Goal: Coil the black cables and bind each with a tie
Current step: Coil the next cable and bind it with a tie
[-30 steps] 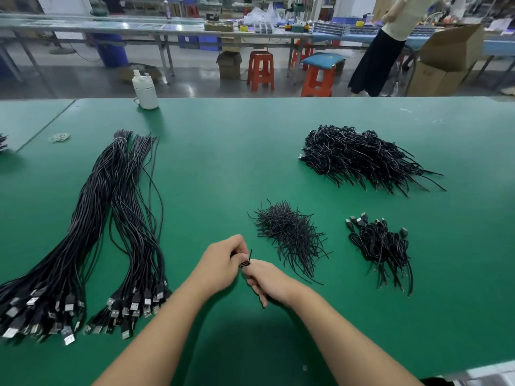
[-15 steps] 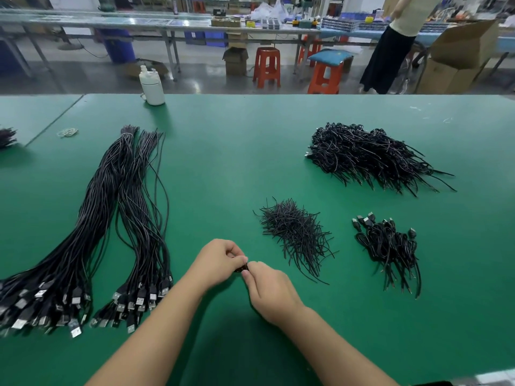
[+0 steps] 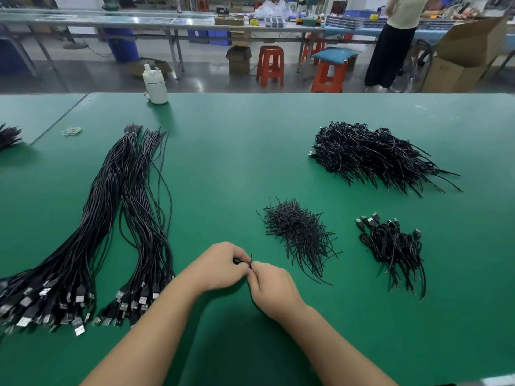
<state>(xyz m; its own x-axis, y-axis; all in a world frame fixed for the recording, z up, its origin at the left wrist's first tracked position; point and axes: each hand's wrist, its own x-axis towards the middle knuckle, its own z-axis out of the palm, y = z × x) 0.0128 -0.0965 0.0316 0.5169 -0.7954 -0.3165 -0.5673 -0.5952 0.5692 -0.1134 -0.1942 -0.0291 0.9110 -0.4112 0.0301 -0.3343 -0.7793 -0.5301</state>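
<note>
Tie end (image 3: pixel 251 257) now upright again between fingertips, left hand (image 3: pixel 220 267) and right hand (image 3: pixel 271 285) both pinching it above green surface (image 3: pixel 223 162).

- A wide green matte table (image 3: pixel 237 151) carries everything.
- Two long bundles of straight black cables with USB plugs (image 3: pixel 92 232) lie at the left.
- A loose pile of short black wire ties (image 3: pixel 298 232) sits near the middle.
- A small heap of coiled black cables (image 3: pixel 393 246) lies just right of it.
- A large heap of coiled black cables (image 3: pixel 370 154) lies farther back.
- A white plastic bottle (image 3: pixel 155 86) stands at the far edge, some pale rubber bands (image 3: pixel 72 131) at far left.
</note>
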